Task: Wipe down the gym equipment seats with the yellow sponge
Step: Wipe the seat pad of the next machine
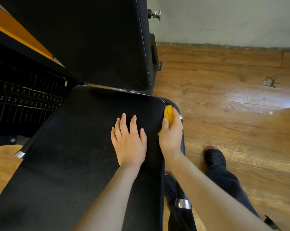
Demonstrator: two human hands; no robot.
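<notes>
Gripping the sponge (168, 115) against the seat's (84, 147) side edge, the right hand (171, 132) could slip off toward the frame tube (182, 203) below. The left hand (128, 140) lies flat, fingers spread, on the seat beside it. Beyond both hands the backrest (91, 40) blocks further reach; left of them stands the weight stack (24, 99).

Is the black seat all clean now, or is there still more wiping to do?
Not finished, it seems. The right hand grips the yellow sponge against the seat pad's right edge, so that side is being wiped. The left hand rests flat on top. Specks still show on the seat, and the backrest is untouched for now.
</notes>
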